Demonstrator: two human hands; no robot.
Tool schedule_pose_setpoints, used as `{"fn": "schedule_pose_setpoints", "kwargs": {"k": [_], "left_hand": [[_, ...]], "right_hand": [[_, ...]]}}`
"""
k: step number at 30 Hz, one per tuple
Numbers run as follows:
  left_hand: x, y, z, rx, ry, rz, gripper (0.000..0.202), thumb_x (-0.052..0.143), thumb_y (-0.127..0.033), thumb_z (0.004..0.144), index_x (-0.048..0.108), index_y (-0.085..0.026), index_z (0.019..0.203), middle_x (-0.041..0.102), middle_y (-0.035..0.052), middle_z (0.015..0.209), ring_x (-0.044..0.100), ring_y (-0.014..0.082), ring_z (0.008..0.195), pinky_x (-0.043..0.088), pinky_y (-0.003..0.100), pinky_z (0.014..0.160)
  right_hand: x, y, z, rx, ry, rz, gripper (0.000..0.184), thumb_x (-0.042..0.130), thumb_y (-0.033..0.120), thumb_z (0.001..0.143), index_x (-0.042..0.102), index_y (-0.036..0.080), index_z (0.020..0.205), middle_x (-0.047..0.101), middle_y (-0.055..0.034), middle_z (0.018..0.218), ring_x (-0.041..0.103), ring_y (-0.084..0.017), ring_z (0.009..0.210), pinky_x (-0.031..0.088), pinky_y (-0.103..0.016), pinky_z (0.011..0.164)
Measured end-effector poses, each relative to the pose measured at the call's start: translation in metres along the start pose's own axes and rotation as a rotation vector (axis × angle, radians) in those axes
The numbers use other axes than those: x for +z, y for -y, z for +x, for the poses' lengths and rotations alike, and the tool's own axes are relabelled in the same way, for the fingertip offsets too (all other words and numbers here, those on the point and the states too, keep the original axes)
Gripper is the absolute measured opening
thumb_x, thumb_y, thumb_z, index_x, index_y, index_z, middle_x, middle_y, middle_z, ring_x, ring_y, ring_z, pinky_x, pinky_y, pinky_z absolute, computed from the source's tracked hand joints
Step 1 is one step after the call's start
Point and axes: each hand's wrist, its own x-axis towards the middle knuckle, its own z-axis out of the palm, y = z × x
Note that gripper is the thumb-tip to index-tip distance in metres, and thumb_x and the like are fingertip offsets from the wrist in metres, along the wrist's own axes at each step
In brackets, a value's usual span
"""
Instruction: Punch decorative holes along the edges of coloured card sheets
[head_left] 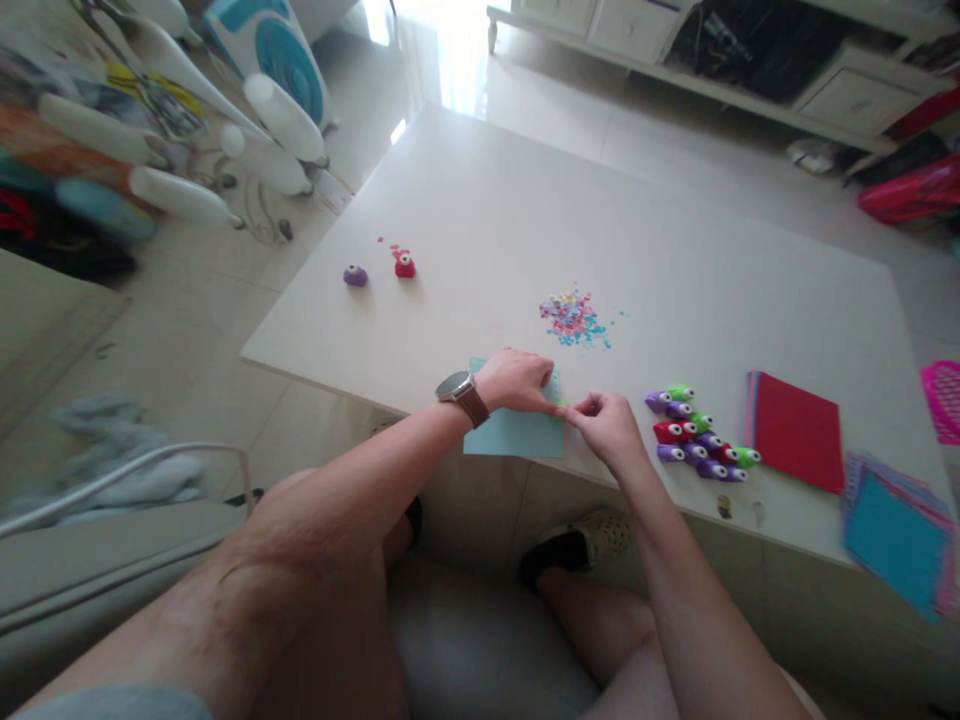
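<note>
A sheet of light blue paper [512,436] lies at the table's near edge, with a row of small marks or holes near its far side. Over it is my left hand [517,378], wearing a watch on the wrist, fingers curled and thumb reaching the paper's right edge. My right hand [604,420] pinches from the right. Between the fingertips of both hands shows a small yellow-green piece [562,409], mostly covered, its kind unclear. Beyond the hands is a pile of tiny coloured paper cutouts [576,320].
Several purple, green and red craft punches [703,440] stand grouped on the right. Beside them are a red paper stack [796,430] and blue-topped sheets [896,540] overhanging the table edge. A purple punch [355,276] and red punch [405,266] sit far left on the white table [675,240].
</note>
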Motion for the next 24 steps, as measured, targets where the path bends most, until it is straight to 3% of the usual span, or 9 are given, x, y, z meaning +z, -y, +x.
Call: {"fn": "schedule_pose_setpoints", "kwargs": {"k": [5,11,17,21,24], "left_hand": [[-0.003,-0.010,0.000,-0.080,0.013,0.012,0.059,0.065,-0.074,0.073,0.068,-0.020,0.096,0.076,0.0116,0.101,0.070,0.0304,0.097,0.045,0.036,0.081],[-0.005,-0.012,0.003,-0.111,0.051,0.016,0.060,0.064,-0.074,0.073,0.068,-0.020,0.099,0.075,0.0117,0.104,0.069,0.0318,0.102,0.046,0.038,0.085],[-0.004,0.002,0.005,-0.033,0.121,0.009,0.063,0.073,-0.071,0.065,0.064,-0.023,0.105,0.074,0.0071,0.106,0.068,0.0274,0.101,0.043,0.033,0.081],[0.001,0.006,0.005,-0.014,0.102,0.038,0.062,0.085,-0.058,0.057,0.062,-0.025,0.105,0.073,0.0052,0.109,0.067,0.0261,0.102,0.042,0.032,0.080],[0.002,0.006,0.005,-0.010,0.093,0.040,0.061,0.086,-0.056,0.057,0.062,-0.025,0.104,0.072,0.0048,0.108,0.067,0.0262,0.101,0.042,0.032,0.078]], "right_hand": [[0.002,-0.001,0.002,-0.005,-0.006,-0.026,0.040,0.078,0.053,0.062,0.056,0.020,0.056,0.061,-0.0032,0.056,0.052,-0.016,0.055,0.035,-0.028,0.051],[0.007,0.000,0.002,0.010,-0.044,-0.066,0.029,0.074,0.040,0.064,0.053,0.021,0.055,0.061,-0.0025,0.056,0.053,-0.016,0.056,0.035,-0.027,0.052],[-0.009,-0.001,0.001,0.032,0.039,-0.025,0.037,0.074,0.051,0.069,0.057,0.020,0.060,0.060,-0.0026,0.058,0.052,-0.016,0.057,0.039,-0.029,0.056],[-0.023,0.000,0.000,-0.111,-0.124,-0.105,0.027,0.069,0.045,0.075,0.062,0.019,0.074,0.066,-0.0048,0.075,0.058,-0.019,0.070,0.044,-0.031,0.064],[-0.022,-0.001,-0.001,-0.264,-0.114,-0.178,0.027,0.070,0.033,0.071,0.068,0.020,0.094,0.069,-0.0076,0.101,0.062,-0.023,0.087,0.049,-0.035,0.076]]}}
